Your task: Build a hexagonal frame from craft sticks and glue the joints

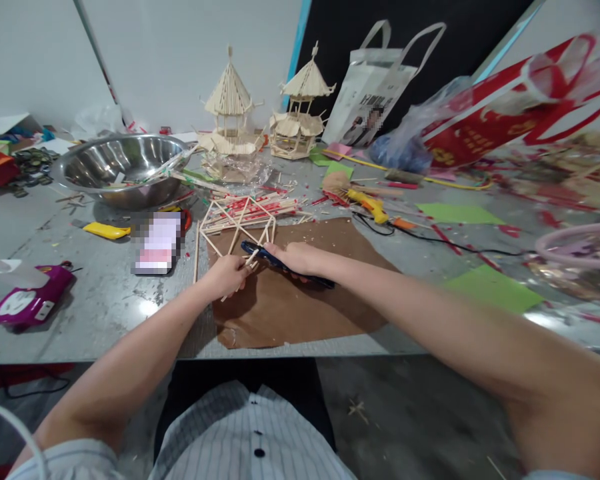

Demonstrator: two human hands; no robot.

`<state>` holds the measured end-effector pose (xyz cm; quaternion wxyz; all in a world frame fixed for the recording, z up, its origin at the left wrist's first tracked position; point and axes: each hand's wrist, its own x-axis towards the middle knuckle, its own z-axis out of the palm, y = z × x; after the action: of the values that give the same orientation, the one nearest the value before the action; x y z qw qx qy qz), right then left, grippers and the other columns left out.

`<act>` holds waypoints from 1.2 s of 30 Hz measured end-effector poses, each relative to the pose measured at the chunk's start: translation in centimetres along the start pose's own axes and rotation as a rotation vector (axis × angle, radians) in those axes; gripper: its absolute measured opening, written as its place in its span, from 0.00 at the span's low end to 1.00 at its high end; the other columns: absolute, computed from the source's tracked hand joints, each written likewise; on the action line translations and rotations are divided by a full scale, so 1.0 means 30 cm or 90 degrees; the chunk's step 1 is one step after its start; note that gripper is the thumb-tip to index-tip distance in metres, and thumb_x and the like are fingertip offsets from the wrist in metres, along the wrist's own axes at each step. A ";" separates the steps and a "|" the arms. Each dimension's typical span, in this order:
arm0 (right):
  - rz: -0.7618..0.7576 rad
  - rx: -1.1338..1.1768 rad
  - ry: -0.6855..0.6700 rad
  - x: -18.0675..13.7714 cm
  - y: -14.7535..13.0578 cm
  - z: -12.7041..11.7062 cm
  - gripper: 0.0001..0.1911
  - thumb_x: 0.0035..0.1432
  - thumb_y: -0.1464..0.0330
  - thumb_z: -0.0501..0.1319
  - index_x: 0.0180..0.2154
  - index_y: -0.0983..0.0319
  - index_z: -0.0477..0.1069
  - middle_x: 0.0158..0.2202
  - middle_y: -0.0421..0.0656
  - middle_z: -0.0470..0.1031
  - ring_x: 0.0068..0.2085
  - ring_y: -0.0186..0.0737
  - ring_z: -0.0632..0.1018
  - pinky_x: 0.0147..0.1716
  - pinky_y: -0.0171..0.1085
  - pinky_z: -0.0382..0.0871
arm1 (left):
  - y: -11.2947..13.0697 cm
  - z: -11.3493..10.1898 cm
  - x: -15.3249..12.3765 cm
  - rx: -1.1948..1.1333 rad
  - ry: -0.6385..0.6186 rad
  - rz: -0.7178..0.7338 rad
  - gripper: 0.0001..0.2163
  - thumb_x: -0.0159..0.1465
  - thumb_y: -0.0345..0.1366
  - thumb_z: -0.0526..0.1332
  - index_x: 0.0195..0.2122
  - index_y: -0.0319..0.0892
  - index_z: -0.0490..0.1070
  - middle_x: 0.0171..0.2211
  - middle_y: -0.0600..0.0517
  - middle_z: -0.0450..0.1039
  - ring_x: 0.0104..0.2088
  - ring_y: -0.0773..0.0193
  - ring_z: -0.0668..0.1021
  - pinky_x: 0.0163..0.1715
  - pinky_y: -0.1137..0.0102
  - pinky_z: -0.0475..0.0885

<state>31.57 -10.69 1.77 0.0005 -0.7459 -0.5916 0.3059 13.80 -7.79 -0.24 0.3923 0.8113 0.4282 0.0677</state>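
Thin wooden sticks (pixel 251 259) are pinched in the fingers of my left hand (pixel 226 276), over the left part of a brown sheet (pixel 325 307). My right hand (pixel 295 259) is wrapped around a dark blue hand tool (pixel 273 259), which looks like pliers or cutters. Its jaw end is at the sticks by my left fingertips; whether it is closed on them I cannot tell. Just beyond both hands stands a light stick frame (pixel 237 227) with crossing spokes. Red-tipped sticks (pixel 260 208) lie in a loose heap behind that frame.
Two stick-built pavilions (pixel 229 100) stand at the back. On the left are a metal basin (pixel 80 175), a yellow cutter knife (pixel 107 230), a phone (pixel 159 243) and a purple packet (pixel 30 297). A yellow-handled glue gun (pixel 370 205) with a black cord lies right of centre.
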 end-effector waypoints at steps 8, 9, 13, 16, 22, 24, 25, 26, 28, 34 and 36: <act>0.019 0.012 -0.001 -0.002 -0.008 -0.003 0.46 0.39 0.36 0.30 0.22 0.67 0.69 0.21 0.52 0.73 0.16 0.36 0.71 0.18 0.35 0.66 | -0.004 0.004 0.002 -0.001 0.008 -0.003 0.13 0.57 0.40 0.48 0.19 0.40 0.60 0.10 0.57 0.59 0.10 0.71 0.64 0.11 0.77 0.57; 0.017 0.015 -0.001 -0.002 -0.008 -0.003 0.46 0.39 0.36 0.30 0.22 0.67 0.69 0.21 0.51 0.73 0.16 0.36 0.71 0.19 0.35 0.66 | -0.004 0.004 0.002 0.001 0.009 -0.002 0.13 0.57 0.39 0.48 0.18 0.40 0.60 0.10 0.57 0.59 0.10 0.71 0.64 0.11 0.76 0.58; 0.012 0.019 -0.005 0.004 -0.002 -0.002 0.46 0.39 0.36 0.30 0.21 0.66 0.68 0.21 0.51 0.73 0.16 0.36 0.71 0.19 0.35 0.66 | -0.001 0.003 0.001 0.000 0.014 -0.002 0.13 0.57 0.39 0.48 0.18 0.40 0.59 0.10 0.56 0.60 0.10 0.70 0.65 0.12 0.76 0.59; 0.019 0.024 -0.006 0.007 0.000 0.000 0.45 0.38 0.36 0.31 0.21 0.66 0.68 0.22 0.52 0.73 0.17 0.37 0.72 0.18 0.36 0.66 | 0.003 0.002 -0.002 -0.008 0.013 -0.007 0.13 0.57 0.39 0.48 0.18 0.40 0.60 0.11 0.57 0.60 0.10 0.71 0.64 0.12 0.76 0.58; 0.011 0.028 -0.004 0.002 -0.004 -0.001 0.44 0.39 0.36 0.30 0.20 0.65 0.67 0.21 0.51 0.73 0.16 0.35 0.71 0.17 0.34 0.65 | 0.001 0.002 0.000 -0.012 0.002 -0.019 0.13 0.57 0.39 0.49 0.19 0.39 0.62 0.09 0.57 0.59 0.10 0.71 0.64 0.12 0.76 0.58; 0.005 0.028 -0.004 0.002 -0.004 -0.002 0.44 0.39 0.36 0.31 0.19 0.65 0.66 0.20 0.51 0.72 0.15 0.35 0.70 0.16 0.33 0.64 | -0.002 0.002 0.002 -0.012 0.000 -0.017 0.13 0.57 0.39 0.49 0.19 0.39 0.62 0.10 0.57 0.59 0.10 0.71 0.64 0.13 0.76 0.58; 0.004 0.029 -0.005 0.001 -0.004 -0.002 0.44 0.39 0.36 0.31 0.19 0.65 0.66 0.20 0.50 0.72 0.15 0.35 0.70 0.16 0.34 0.64 | -0.003 0.002 0.003 -0.012 -0.002 -0.016 0.13 0.57 0.39 0.48 0.19 0.39 0.62 0.10 0.57 0.60 0.10 0.71 0.64 0.13 0.76 0.58; 0.003 0.031 -0.006 0.001 -0.004 -0.003 0.44 0.39 0.36 0.31 0.19 0.65 0.66 0.20 0.50 0.72 0.14 0.34 0.70 0.16 0.34 0.64 | -0.004 0.003 0.004 -0.014 -0.004 -0.015 0.13 0.57 0.39 0.48 0.19 0.39 0.62 0.10 0.57 0.60 0.10 0.71 0.64 0.12 0.76 0.58; 0.003 0.033 -0.008 -0.001 -0.005 -0.004 0.44 0.39 0.36 0.31 0.20 0.65 0.66 0.20 0.50 0.72 0.15 0.34 0.70 0.16 0.34 0.65 | -0.004 0.002 0.004 -0.022 -0.004 -0.013 0.13 0.57 0.39 0.48 0.19 0.40 0.61 0.10 0.57 0.59 0.10 0.71 0.64 0.12 0.76 0.58; 0.006 0.029 -0.008 -0.013 -0.017 -0.010 0.44 0.39 0.36 0.31 0.19 0.66 0.65 0.20 0.51 0.72 0.14 0.34 0.69 0.16 0.34 0.64 | -0.001 0.000 0.000 -0.022 -0.006 -0.008 0.13 0.58 0.38 0.48 0.18 0.40 0.60 0.09 0.57 0.58 0.09 0.70 0.64 0.12 0.76 0.58; 0.007 0.034 -0.008 -0.011 -0.018 -0.008 0.44 0.40 0.36 0.31 0.18 0.66 0.65 0.20 0.51 0.72 0.14 0.34 0.69 0.16 0.35 0.64 | -0.003 0.000 0.001 -0.024 -0.003 -0.003 0.14 0.58 0.38 0.48 0.18 0.40 0.61 0.08 0.57 0.58 0.09 0.70 0.63 0.12 0.76 0.57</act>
<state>31.18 -10.73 2.31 0.0151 -0.7470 -0.5790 0.3264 13.76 -7.73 -0.32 0.4087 0.8028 0.4280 0.0724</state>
